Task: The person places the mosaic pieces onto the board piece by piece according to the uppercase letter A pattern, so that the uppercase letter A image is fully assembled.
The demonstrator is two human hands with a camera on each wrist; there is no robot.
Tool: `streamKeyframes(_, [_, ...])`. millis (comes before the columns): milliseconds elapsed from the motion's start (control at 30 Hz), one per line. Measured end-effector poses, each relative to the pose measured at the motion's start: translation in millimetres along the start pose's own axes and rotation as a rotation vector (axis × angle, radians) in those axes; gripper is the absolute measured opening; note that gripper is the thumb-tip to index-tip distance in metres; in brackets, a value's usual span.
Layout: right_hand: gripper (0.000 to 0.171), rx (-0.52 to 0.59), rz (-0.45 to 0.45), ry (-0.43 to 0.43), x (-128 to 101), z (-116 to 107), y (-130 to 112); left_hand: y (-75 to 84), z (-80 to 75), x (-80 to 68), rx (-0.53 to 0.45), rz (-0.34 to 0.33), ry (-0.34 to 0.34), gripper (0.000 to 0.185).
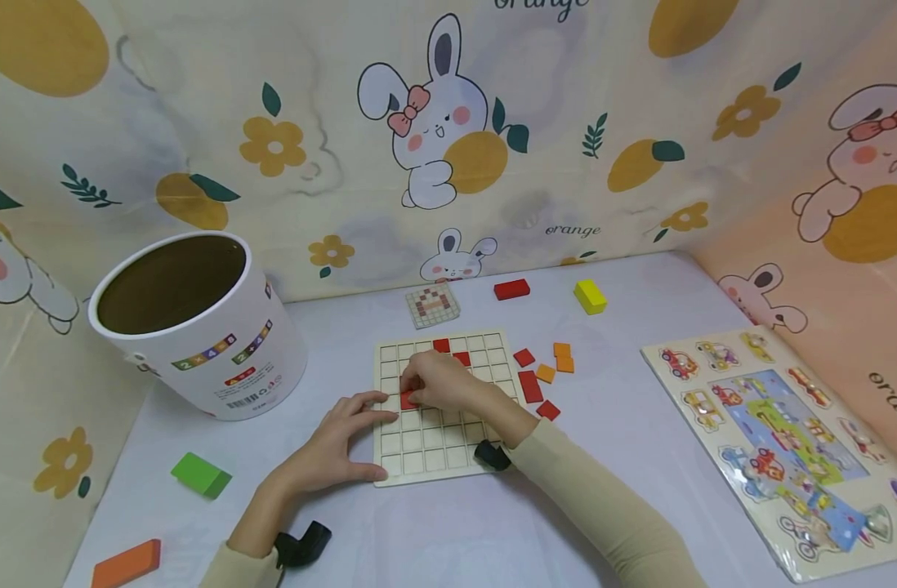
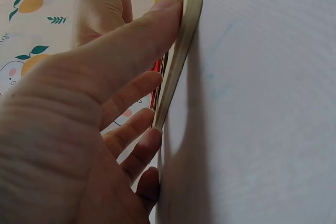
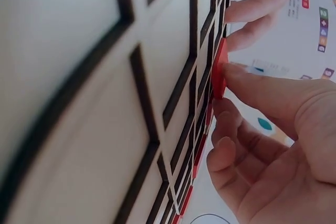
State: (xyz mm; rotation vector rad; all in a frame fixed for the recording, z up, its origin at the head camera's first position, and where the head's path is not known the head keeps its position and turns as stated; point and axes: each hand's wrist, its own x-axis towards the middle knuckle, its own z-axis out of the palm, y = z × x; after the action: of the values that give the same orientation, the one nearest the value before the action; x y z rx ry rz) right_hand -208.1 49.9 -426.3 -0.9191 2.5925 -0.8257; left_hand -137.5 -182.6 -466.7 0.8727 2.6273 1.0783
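A cream grid board [image 1: 434,463] lies on the white table, with red square tiles [image 1: 441,345] in some of its upper cells. My right hand [image 1: 444,382] reaches over the board and pinches a red tile [image 3: 219,72] between thumb and index finger, near the left side of the grid. That tile touches the grid surface in the right wrist view. Along the board's left edge rests my left hand [image 1: 338,445], fingers extended and thumb at the lower corner. Loose red tiles [image 1: 530,386] and orange tiles [image 1: 546,373] lie right of the board.
A small pattern card [image 1: 432,305] lies behind the board. Red [image 1: 511,289], yellow [image 1: 590,296], green [image 1: 201,475] and orange [image 1: 127,563] blocks are spread around. A white bucket [image 1: 272,363] stands left; a vehicle picture puzzle [image 1: 669,371] lies right.
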Motion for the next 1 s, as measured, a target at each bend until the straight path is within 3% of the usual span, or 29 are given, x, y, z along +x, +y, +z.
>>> streamKeyframes(200, [0.008, -0.048, -0.026, 0.028, -2, -2, 2, -0.5, -0.5, 0.0, 0.002, -0.007, -0.005, 0.074])
streamKeyframes(333, [0.005, 0.053, -0.049, 0.089, -15, -13, 11, 0.2, -0.8, 0.0, 0.005, -0.016, -0.007, 0.074])
streamKeyframes(467, [0.006, 0.224, -0.031, 0.165, -47, -33, 32, 1.7, -0.5, 0.4, -0.001, -0.031, -0.011, 0.074])
streamKeyframes(567, [0.011, 0.277, 0.034, 0.213, -78, -48, 50, 2.5, -0.1, 1.1, -0.003, -0.038, -0.007, 0.074])
streamKeyframes(800, [0.022, 0.247, 0.178, 0.155, -149, -63, 87, 2.8, 0.5, 2.1, -0.007, -0.043, -0.005, 0.074])
streamKeyframes(1000, [0.026, 0.235, 0.198, 0.14, -176, -53, 98, 2.9, 0.6, 1.7, -0.007, -0.062, -0.01, 0.074])
